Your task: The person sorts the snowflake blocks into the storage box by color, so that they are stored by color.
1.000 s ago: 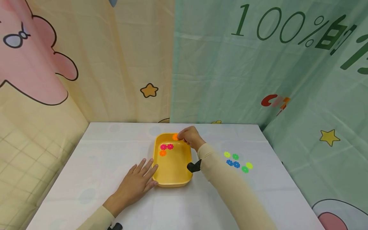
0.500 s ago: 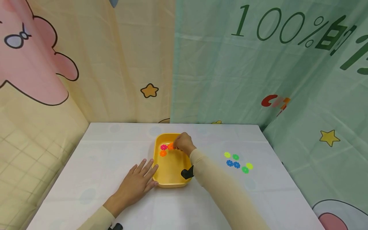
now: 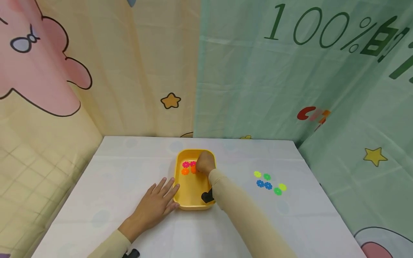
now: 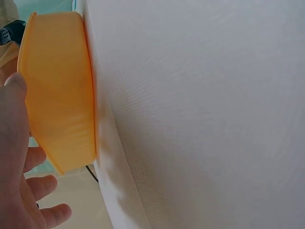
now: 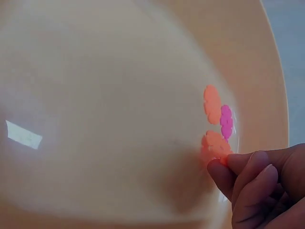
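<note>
My right hand [image 3: 205,163] reaches into the yellow tray [image 3: 193,191]. Between thumb and forefinger it pinches an orange flower-shaped disc [image 5: 214,145], low over the tray floor in the right wrist view. Another orange disc [image 3: 185,171] lies just left of it. Behind these are two pink flower discs [image 3: 185,164], side by side. My left hand [image 3: 155,208] lies with fingers spread at the tray's left side, fingertips at the rim. In the left wrist view, the thumb touches the tray's rim [image 4: 25,62], and the other fingers extend past it.
To the right of the tray, several flower discs lie on the white table [image 3: 306,215]: yellow [image 3: 257,174], green [image 3: 267,177] and blue [image 3: 268,185] ones. Patterned curtains [image 3: 145,71] stand behind the table and at both sides.
My right hand has moved from the tray's far rim down into the tray, bringing the orange disc beside the other orange one. The left hand has stayed at the tray's left side.
</note>
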`<action>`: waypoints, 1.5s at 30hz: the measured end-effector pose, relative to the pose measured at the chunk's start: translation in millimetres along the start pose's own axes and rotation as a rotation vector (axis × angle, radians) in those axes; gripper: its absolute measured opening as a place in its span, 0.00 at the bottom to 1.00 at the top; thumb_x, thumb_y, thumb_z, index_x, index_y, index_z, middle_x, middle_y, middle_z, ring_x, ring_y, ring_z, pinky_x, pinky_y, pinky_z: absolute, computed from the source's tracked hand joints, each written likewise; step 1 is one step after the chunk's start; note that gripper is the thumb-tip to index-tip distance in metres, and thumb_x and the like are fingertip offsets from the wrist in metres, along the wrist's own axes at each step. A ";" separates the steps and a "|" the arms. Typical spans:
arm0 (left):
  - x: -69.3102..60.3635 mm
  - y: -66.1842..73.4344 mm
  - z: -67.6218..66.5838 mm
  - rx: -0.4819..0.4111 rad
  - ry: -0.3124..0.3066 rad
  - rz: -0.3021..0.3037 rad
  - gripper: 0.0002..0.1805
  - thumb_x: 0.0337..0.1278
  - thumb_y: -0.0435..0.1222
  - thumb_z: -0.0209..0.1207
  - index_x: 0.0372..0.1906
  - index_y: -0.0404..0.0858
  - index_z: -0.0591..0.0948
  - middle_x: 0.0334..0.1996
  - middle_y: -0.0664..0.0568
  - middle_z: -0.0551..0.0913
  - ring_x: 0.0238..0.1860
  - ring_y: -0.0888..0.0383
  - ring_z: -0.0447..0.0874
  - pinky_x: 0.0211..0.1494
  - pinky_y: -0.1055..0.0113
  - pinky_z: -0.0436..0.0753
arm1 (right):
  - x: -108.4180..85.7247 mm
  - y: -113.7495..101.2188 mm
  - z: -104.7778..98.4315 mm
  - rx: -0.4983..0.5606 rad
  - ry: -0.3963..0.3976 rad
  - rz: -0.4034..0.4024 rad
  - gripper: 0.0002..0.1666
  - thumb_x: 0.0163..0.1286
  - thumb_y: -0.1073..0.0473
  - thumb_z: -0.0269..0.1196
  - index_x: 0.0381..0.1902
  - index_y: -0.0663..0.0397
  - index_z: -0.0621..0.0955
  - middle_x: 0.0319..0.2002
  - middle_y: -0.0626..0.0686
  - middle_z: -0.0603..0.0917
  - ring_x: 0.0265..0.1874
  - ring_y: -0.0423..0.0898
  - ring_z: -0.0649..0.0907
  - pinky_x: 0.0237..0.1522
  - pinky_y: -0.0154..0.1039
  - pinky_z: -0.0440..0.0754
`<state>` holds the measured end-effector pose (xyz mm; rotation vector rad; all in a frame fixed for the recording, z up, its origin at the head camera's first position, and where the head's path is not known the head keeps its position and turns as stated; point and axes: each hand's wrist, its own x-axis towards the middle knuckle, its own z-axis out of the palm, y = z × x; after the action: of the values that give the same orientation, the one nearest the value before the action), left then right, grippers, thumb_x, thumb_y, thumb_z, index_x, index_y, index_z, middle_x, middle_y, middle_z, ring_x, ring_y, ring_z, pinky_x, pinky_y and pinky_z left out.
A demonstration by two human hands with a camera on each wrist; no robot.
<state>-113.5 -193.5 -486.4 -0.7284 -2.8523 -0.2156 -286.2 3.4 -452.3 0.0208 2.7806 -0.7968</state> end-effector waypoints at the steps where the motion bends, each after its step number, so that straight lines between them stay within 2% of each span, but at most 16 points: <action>1: 0.1 0.3 0.1 -0.002 -0.002 0.000 0.36 0.73 0.60 0.51 0.76 0.45 0.69 0.78 0.46 0.63 0.78 0.40 0.58 0.72 0.37 0.66 | -0.3 -0.2 0.8 -0.002 -0.009 0.011 0.10 0.62 0.72 0.65 0.23 0.59 0.78 0.22 0.51 0.74 0.22 0.47 0.71 0.19 0.32 0.67; 4: 0.6 0.6 0.3 -0.005 -0.005 -0.002 0.36 0.73 0.60 0.51 0.76 0.45 0.69 0.78 0.46 0.63 0.78 0.40 0.58 0.72 0.37 0.66 | -3.2 -1.4 1.8 0.004 -0.026 0.030 0.03 0.64 0.71 0.65 0.32 0.62 0.81 0.27 0.53 0.79 0.26 0.48 0.75 0.23 0.32 0.71; 6: 1.0 0.5 0.5 -0.004 -0.004 -0.004 0.37 0.72 0.60 0.52 0.76 0.45 0.69 0.78 0.47 0.63 0.78 0.40 0.58 0.73 0.37 0.66 | -5.6 -2.2 1.4 0.005 -0.028 0.026 0.01 0.66 0.69 0.66 0.34 0.63 0.82 0.28 0.53 0.80 0.28 0.49 0.76 0.25 0.32 0.73; 12: 1.0 0.3 0.7 -0.002 -0.013 -0.010 0.37 0.72 0.61 0.51 0.76 0.45 0.69 0.79 0.47 0.62 0.78 0.40 0.58 0.73 0.37 0.66 | -8.5 -2.7 0.6 -0.029 -0.019 -0.015 0.02 0.67 0.68 0.65 0.34 0.63 0.84 0.29 0.54 0.81 0.28 0.49 0.77 0.26 0.32 0.73; 16: 0.6 0.5 -0.1 -0.001 -0.007 -0.009 0.37 0.72 0.60 0.51 0.76 0.45 0.69 0.79 0.47 0.62 0.78 0.40 0.58 0.72 0.37 0.66 | -5.5 -2.6 0.1 -0.034 -0.021 -0.020 0.08 0.70 0.67 0.61 0.30 0.61 0.82 0.22 0.52 0.79 0.20 0.47 0.75 0.19 0.31 0.71; 20: 0.7 0.7 -0.1 0.001 -0.002 -0.007 0.36 0.72 0.60 0.52 0.76 0.45 0.69 0.78 0.46 0.63 0.78 0.40 0.59 0.72 0.37 0.67 | -5.3 -1.2 -6.2 0.059 -0.049 -0.031 0.14 0.71 0.68 0.59 0.24 0.63 0.82 0.13 0.51 0.76 0.11 0.44 0.74 0.14 0.31 0.70; 22: 0.7 0.6 0.6 0.000 -0.008 -0.008 0.37 0.72 0.60 0.52 0.76 0.45 0.69 0.79 0.46 0.62 0.78 0.40 0.59 0.72 0.37 0.67 | -8.0 -0.3 -11.7 0.144 -0.059 -0.028 0.13 0.70 0.68 0.59 0.25 0.65 0.84 0.13 0.52 0.78 0.12 0.45 0.76 0.15 0.31 0.74; 25: 0.9 0.5 1.5 -0.002 -0.016 -0.010 0.37 0.73 0.60 0.51 0.77 0.45 0.69 0.79 0.46 0.62 0.78 0.40 0.58 0.72 0.37 0.66 | -13.4 3.2 -22.4 0.221 -0.030 -0.061 0.12 0.69 0.69 0.59 0.31 0.68 0.87 0.19 0.55 0.83 0.16 0.49 0.82 0.19 0.33 0.78; 29: 1.5 0.4 1.7 0.000 -0.013 -0.011 0.37 0.72 0.61 0.51 0.76 0.45 0.69 0.79 0.46 0.62 0.78 0.41 0.58 0.72 0.37 0.66 | -18.8 11.0 -40.9 0.234 0.040 -0.149 0.11 0.68 0.69 0.59 0.35 0.68 0.88 0.25 0.59 0.87 0.23 0.54 0.88 0.23 0.35 0.82; 31: 1.7 0.4 1.3 -0.002 -0.012 -0.012 0.37 0.72 0.61 0.51 0.76 0.45 0.69 0.79 0.46 0.62 0.78 0.41 0.58 0.73 0.38 0.66 | -19.5 16.1 -50.7 0.254 0.060 -0.157 0.09 0.69 0.67 0.61 0.36 0.67 0.88 0.27 0.57 0.87 0.22 0.53 0.87 0.24 0.35 0.84; 35: 1.8 0.7 0.1 -0.004 -0.008 -0.006 0.37 0.72 0.60 0.52 0.76 0.44 0.69 0.78 0.46 0.62 0.78 0.40 0.59 0.72 0.37 0.66 | -18.7 29.8 -70.0 0.310 0.074 -0.106 0.05 0.69 0.65 0.65 0.37 0.62 0.86 0.31 0.55 0.86 0.21 0.48 0.85 0.25 0.33 0.84; 39: 1.7 0.4 -0.3 -0.003 0.000 -0.002 0.37 0.72 0.60 0.53 0.76 0.44 0.69 0.78 0.46 0.62 0.78 0.40 0.59 0.72 0.37 0.67 | -16.9 47.2 -86.2 0.351 0.085 -0.069 0.04 0.69 0.65 0.67 0.38 0.62 0.85 0.35 0.57 0.86 0.23 0.50 0.86 0.24 0.32 0.83; 45: 1.6 0.5 0.5 -0.012 -0.005 -0.009 0.37 0.72 0.60 0.53 0.76 0.44 0.69 0.78 0.46 0.62 0.78 0.40 0.60 0.72 0.37 0.67 | -19.4 75.2 -107.4 0.361 0.087 -0.050 0.07 0.68 0.64 0.67 0.42 0.62 0.84 0.39 0.58 0.87 0.30 0.54 0.88 0.25 0.33 0.80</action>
<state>-114.7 -192.3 -486.4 -0.7197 -2.8619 -0.2331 -286.3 124.6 -398.6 0.0523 2.6850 -1.3289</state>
